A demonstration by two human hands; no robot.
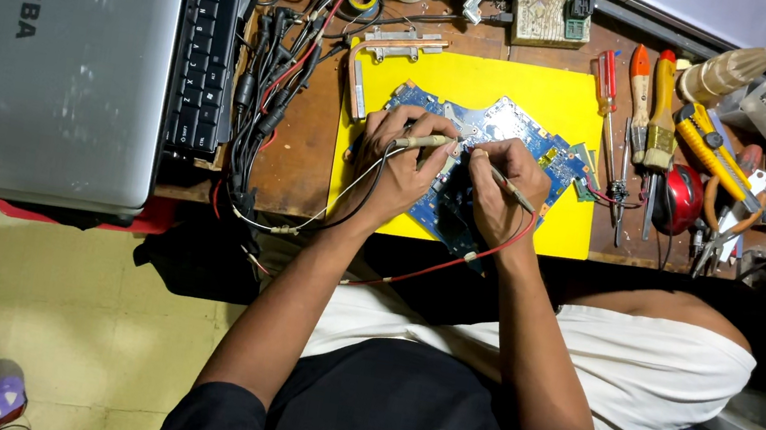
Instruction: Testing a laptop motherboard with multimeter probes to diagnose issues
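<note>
Nearest the camera are the person's black shirt and bare forearms, reaching forward to the desk. The left hand (397,169) is closed around a beige probe (422,140) with a black lead, and the right hand (505,193) pinches a second thin probe (515,192) with a red lead (457,262). Both tips come down close together on the blue circuit board (517,129), which lies on a yellow mat (464,81) in the middle of the desk; the exact contact points are hidden by the fingers, so I cannot tell which parts they touch. With the tips so close, a slip could bridge neighbouring contacts, and the red lead draped over the desk edge could snag and jerk the probe. Farther off lie screwdrivers (624,89) to the right, a tangle of cables (272,77) and a closed grey laptop (44,43) to the left.
</note>
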